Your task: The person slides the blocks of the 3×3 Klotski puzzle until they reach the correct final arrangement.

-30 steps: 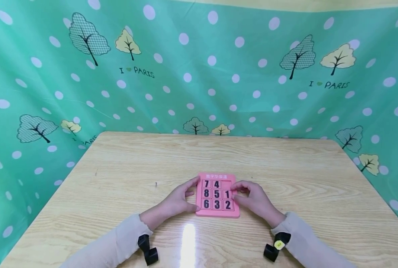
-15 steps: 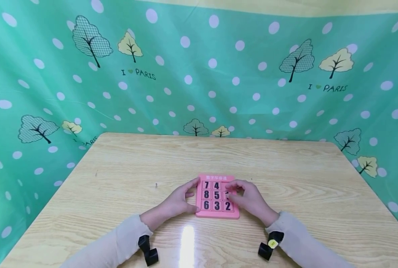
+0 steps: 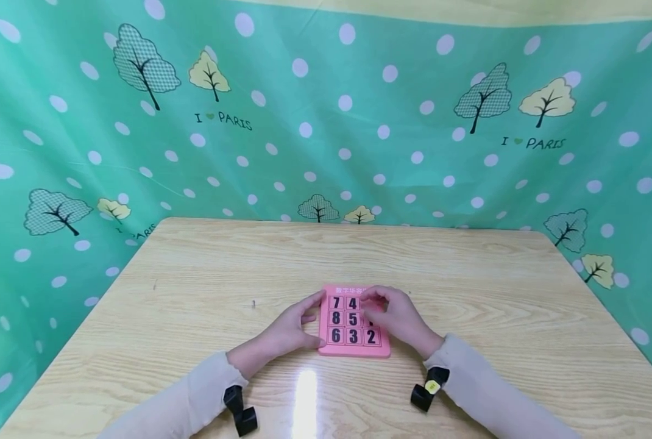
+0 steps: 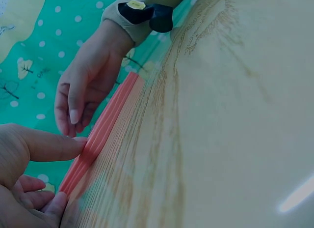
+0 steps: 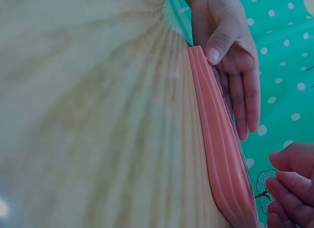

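Observation:
A pink number slide puzzle (image 3: 354, 351) lies flat on the table, its black-numbered tiles facing up. Along its left side, my left hand (image 3: 284, 329) holds the frame, forefinger at the upper corner and thumb at the lower one. My right hand (image 3: 401, 316) is over the right part of the puzzle with bent, loose fingers. It covers the upper right cell and most of the 1 tile; whether the fingertips touch a tile cannot be told. In the right wrist view the puzzle's edge (image 5: 221, 139) shows, with the right fingers (image 5: 294, 188) apart from that edge.
The wooden table (image 3: 222, 262) extends around the puzzle, with a bright light reflection (image 3: 305, 402) near its front. Behind it hangs a green dotted cloth (image 3: 326, 122) with printed trees. Each wrist carries a black strapped camera (image 3: 240, 410).
My right hand has moved left from the puzzle's right edge to over its upper right cells, covering the 1 tile. My left hand has stayed at the left edge.

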Demonstrator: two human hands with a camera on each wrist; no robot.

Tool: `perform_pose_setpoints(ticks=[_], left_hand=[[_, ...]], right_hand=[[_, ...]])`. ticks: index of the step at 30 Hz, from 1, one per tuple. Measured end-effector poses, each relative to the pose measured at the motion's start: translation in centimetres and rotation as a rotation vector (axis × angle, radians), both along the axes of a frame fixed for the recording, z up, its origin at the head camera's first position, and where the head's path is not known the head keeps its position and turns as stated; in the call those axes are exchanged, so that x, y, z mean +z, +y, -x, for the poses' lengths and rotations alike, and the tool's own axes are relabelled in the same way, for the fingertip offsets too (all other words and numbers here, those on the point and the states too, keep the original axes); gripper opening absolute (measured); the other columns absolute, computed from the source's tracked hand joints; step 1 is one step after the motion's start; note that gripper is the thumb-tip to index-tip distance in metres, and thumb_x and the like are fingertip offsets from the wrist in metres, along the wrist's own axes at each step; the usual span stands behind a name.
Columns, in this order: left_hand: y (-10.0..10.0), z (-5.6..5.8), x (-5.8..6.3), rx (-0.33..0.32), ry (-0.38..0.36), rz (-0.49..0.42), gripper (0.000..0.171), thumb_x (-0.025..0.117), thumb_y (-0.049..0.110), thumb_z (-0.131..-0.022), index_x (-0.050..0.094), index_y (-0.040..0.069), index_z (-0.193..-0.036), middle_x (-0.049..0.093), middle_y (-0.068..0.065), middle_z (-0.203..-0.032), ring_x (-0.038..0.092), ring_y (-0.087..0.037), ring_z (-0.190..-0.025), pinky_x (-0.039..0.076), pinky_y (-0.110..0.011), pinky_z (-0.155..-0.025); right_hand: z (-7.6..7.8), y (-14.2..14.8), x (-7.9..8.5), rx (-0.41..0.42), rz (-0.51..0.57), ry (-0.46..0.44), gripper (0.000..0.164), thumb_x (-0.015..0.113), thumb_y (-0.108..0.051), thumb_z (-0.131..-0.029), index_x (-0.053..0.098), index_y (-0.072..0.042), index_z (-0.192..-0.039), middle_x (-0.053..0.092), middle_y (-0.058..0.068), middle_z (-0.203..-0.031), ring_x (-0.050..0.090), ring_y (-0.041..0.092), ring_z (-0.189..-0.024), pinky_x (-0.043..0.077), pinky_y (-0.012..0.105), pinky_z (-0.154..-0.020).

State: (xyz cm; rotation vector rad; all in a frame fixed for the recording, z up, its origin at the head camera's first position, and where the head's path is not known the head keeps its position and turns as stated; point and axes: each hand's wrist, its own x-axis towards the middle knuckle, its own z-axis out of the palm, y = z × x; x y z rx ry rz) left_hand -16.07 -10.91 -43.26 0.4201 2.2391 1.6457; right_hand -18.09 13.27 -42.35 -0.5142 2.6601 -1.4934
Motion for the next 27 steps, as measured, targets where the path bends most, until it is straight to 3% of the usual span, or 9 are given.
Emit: perform_pose_setpoints(ticks=[6,14,27], left_hand=[[-0.1,0.0,0.0,0.002,-0.002,-0.010,0.097,0.076,-0.003,-0.065,0.027,0.005,-0.148,0.031,-0.019,-0.150,0.041,-0.041,-0.126,0.036,-0.047,-0.108],[-0.3,0.0,-0.2,-0.014,0.000,-0.016,0.097,0.076,-0.002,-0.066,0.026,0.005,-0.148,0.031,-0.020,-0.150,0.041,-0.042,-0.126,0.036,-0.047,-0.107],[-0.2,0.1,0.0,-0.013,-0.003,-0.001,0.097,0.076,-0.001,-0.066,0.026,0.006,-0.148,0.031,-0.019,-0.150,0.041,-0.041,-0.126,0.037,-0.047,-0.107]], right_hand=[[0.7,-1.0,0.0,0.000,-0.010,-0.018,0.027,0.069,-0.003,-0.078,0.068,-0.009,-0.104,0.066,0.000,-0.105,0.058,0.018,-0.100,0.050,0.035,-0.091],[1.2,-2.0,-0.1,0.020,-0.002,-0.075,0.025,0.070,-0.005,-0.080,0.067,-0.011,-0.104,0.066,0.001,-0.104,0.058,0.017,-0.092,0.052,0.030,-0.083],[1.2,-2.8,-0.1,-0.004,-0.008,-0.066,0.023,0.072,-0.006,-0.079,0.067,-0.010,-0.101,0.066,0.000,-0.100,0.060,0.018,-0.099,0.051,0.037,-0.091]])
